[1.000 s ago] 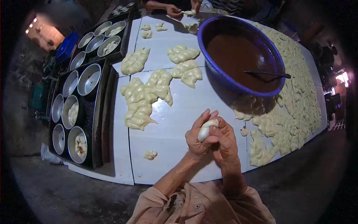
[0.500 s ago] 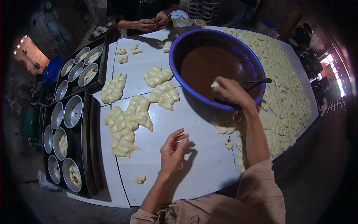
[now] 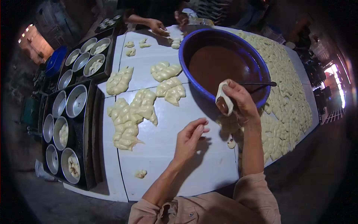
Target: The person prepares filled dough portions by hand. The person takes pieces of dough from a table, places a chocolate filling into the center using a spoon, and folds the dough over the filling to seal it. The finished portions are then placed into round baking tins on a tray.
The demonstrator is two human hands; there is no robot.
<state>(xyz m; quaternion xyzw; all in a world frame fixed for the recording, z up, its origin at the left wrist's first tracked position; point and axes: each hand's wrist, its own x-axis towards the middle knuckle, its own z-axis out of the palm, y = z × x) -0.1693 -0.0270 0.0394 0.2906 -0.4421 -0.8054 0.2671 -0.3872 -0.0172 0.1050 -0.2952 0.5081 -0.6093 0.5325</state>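
Note:
My right hand point(image 3: 240, 100) pinches a flattened piece of dough point(image 3: 219, 94) with brown filling point(image 3: 223, 106) on it, at the near rim of a blue basin point(image 3: 186, 67). The basin holds smooth brown filling point(image 3: 210, 63), and a dark-handled utensil point(image 3: 261, 83) leans in it. Over the white table my left hand point(image 3: 190, 138) hangs with loosely bent fingers apart, holding nothing. To its left lie joined lumps of pale dough point(image 3: 132, 112). A small dough scrap point(image 3: 141, 173) is nearer me. Beside my right wrist sits a small piece of dough point(image 3: 231, 144) with a brown smear.
Many small dough pieces point(image 3: 287, 100) cover the table's right side. At the left, dark trays point(image 3: 93, 123) hold round metal tins point(image 3: 76, 100), some with dough inside. Across the table another person's hand point(image 3: 158, 27) reaches toward dough balls point(image 3: 176, 43).
My right hand has come up from the filling toward me, and the dough in it now shows brown filling. My left hand has moved up and right. The other person's hands have parted.

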